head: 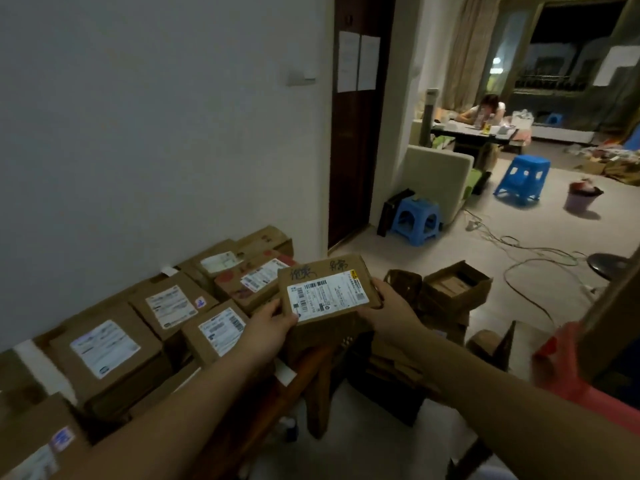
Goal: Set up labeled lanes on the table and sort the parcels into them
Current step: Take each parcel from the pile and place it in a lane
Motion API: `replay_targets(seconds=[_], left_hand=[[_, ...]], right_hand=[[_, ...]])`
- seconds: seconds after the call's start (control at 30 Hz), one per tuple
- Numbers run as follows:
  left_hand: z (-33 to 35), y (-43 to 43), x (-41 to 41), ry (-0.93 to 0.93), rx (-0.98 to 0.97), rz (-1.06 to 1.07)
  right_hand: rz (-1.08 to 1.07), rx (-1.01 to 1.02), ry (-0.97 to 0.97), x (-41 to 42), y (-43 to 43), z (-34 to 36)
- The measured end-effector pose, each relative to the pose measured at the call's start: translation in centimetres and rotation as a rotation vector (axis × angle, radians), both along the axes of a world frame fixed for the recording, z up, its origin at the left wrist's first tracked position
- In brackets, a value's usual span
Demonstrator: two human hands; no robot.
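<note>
Both hands up front w/ one flat cardboard parcel [329, 292] held label-up in the air: left hand [268, 327] grips its near-left corner, right hand [389, 308] clamps the right edge. It hangs just off the table's right end, above open boxes [457, 289] on the floor. More labeled parcels [114, 351] sit packed close on the table [308, 367] along the wall, lots touching.

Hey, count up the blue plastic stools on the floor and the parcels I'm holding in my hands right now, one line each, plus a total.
Blue plastic stools: 2, a near stool and a far stool
Held parcel: 1, gripped by left hand and right hand
Total: 3
</note>
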State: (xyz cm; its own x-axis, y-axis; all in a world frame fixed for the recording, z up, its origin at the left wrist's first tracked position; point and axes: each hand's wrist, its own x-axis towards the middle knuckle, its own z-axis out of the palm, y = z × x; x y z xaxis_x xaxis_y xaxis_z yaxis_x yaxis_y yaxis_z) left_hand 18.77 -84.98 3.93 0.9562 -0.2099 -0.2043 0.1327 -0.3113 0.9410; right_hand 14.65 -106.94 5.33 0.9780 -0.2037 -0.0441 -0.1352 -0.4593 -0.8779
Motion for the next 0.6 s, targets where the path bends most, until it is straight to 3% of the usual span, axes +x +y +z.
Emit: replay_targets(seconds=[0.2, 0.43, 0.6], left_hand=[[-1.3, -2.4, 2.7, -0.039, 0.036, 0.126], [-3.0, -2.3, 4.6, -0.020, 0.418, 0.145], [-4.8, -2.1, 5.7, -0.107, 0.751, 0.089]], right_hand=[[0.267, -0.064, -0.012, 9.1, -2.2, -1.1], [0.540, -0.134, 0.049, 14.9, -1.4, -3.6], [0.594, -0.209, 0.102, 17.3, -1.5, -5.3]])
